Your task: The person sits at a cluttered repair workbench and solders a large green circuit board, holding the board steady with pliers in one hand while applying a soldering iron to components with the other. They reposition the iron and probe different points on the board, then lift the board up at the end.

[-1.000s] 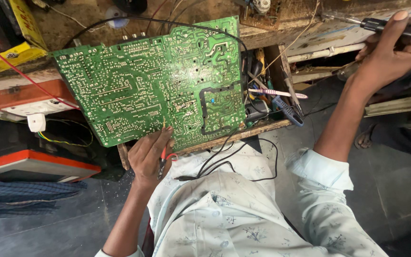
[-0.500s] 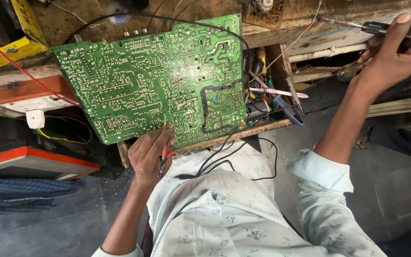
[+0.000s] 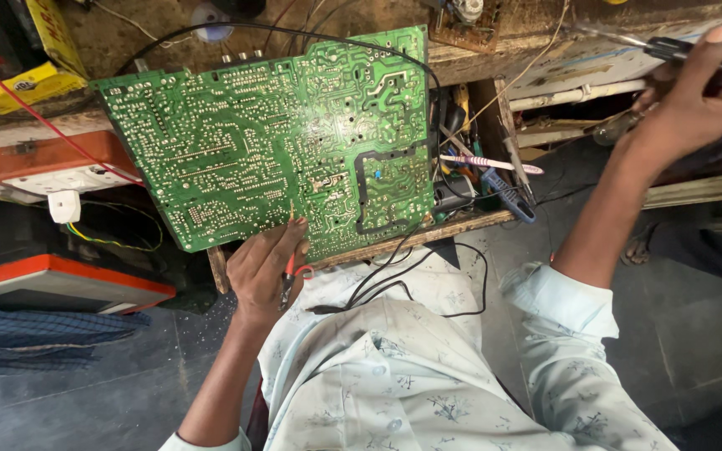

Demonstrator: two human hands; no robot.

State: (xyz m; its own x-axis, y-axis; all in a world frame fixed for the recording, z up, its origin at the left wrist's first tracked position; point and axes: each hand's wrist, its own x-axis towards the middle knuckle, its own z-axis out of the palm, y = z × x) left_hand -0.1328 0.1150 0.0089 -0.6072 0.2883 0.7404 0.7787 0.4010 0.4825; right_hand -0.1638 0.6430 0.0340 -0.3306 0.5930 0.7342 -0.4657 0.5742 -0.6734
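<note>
One large green printed circuit board (image 3: 277, 142) overhangs the cluttered wooden worktop (image 3: 545, 33); left hand (image 3: 265, 271) clamps its six-o'clock edge, right hand (image 3: 691, 104) grips one black-handled tool (image 3: 695, 54) at two o'clock.

Green circuit board (image 3: 277, 138) solder-side up, tilted over wooden drawer; dark slim soldering iron (image 3: 695, 54) held level, upper right.

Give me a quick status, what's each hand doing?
Left hand steadies green circuit board, gripping a red-handled tool. Right hand holds dark probe. Black wires trail below.
</note>
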